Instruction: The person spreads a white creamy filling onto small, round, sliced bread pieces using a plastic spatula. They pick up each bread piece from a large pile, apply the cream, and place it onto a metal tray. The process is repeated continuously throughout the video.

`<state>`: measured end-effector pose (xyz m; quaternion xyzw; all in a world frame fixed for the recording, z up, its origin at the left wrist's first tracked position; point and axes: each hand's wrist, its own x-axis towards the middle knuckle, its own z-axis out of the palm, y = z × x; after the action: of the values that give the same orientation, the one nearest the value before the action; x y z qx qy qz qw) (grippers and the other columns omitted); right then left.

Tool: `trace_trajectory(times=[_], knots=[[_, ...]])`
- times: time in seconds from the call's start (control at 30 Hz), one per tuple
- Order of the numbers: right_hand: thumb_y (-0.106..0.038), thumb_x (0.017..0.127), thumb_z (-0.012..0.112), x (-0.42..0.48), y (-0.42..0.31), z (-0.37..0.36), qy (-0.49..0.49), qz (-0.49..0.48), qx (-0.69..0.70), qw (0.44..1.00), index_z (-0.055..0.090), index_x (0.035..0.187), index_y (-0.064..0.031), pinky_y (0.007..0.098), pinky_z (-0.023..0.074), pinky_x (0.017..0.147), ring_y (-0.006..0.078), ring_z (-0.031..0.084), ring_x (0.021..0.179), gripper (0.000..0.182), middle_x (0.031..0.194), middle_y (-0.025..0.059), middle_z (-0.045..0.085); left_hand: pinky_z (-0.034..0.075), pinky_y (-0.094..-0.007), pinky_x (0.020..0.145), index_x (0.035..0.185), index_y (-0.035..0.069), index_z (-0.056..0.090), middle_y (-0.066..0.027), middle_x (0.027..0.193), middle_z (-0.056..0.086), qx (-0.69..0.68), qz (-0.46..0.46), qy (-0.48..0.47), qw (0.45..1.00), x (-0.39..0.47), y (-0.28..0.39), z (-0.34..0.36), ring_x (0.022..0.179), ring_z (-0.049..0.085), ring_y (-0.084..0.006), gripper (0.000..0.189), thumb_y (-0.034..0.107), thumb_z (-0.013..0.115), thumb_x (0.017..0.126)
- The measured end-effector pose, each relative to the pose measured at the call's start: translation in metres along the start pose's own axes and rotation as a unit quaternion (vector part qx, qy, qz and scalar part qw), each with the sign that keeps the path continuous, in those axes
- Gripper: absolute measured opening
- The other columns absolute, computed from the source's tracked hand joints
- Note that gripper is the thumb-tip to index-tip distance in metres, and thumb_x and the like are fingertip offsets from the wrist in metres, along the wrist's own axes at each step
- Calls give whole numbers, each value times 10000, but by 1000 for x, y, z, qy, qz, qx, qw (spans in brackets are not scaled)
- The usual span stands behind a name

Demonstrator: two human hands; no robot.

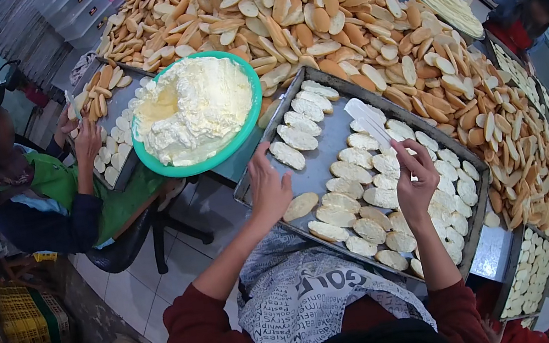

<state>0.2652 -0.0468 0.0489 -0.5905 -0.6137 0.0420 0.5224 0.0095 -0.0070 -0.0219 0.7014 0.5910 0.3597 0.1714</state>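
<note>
My right hand (415, 178) grips the handle of a white plastic spatula (368, 121), its blade over the bread slices on a metal baking tray (319, 164). My left hand (267, 186) hovers at the tray's left edge, fingers apart and nothing in it. Close to its fingertips lies a cream-coated bread slice (287, 156). A plainer slice (300, 206) sits below, next to my wrist. Rows of oval bread slices (370, 231), many spread with pale cream, fill the tray's right and lower parts. A green basin (206, 167) heaped with whipped cream (210, 106) stands left of the tray.
A large heap of sliced bread (304, 21) spreads behind and right of the tray. At left, a seated person in a green apron (52, 177) works at another tray (122, 177). Another filled tray (525, 272) stands lower right. A chair (155, 233) is at my left.
</note>
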Motion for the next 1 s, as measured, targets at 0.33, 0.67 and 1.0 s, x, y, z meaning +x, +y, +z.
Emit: trace_trajectory(times=[0.33,0.67,1.0], knots=[[181,722,572,1,-2,0,3,-11,6,1000,723,1079,-158,213,432,558,79,502,611,515,985,33,645,269,-499,1025,1261,-49,354,-225,1185,551,243,204,-120,941,41,-25,-11,1312,339,-346,555,-28,530,736],[185,722,567,1,-1,-1,1,-8,2,1000,723,1079,-150,216,452,573,84,530,621,513,983,40,646,231,-502,1049,1192,-52,424,-204,969,629,257,154,-187,936,32,10,-55,1305,358,-331,546,-17,589,673],[183,727,568,0,-2,-1,0,-9,2,1000,724,1075,-147,220,462,588,87,543,631,504,982,44,645,236,-501,1030,1245,6,419,-151,1069,585,166,172,-294,925,18,2,-49,1292,369,-319,621,-68,593,654]])
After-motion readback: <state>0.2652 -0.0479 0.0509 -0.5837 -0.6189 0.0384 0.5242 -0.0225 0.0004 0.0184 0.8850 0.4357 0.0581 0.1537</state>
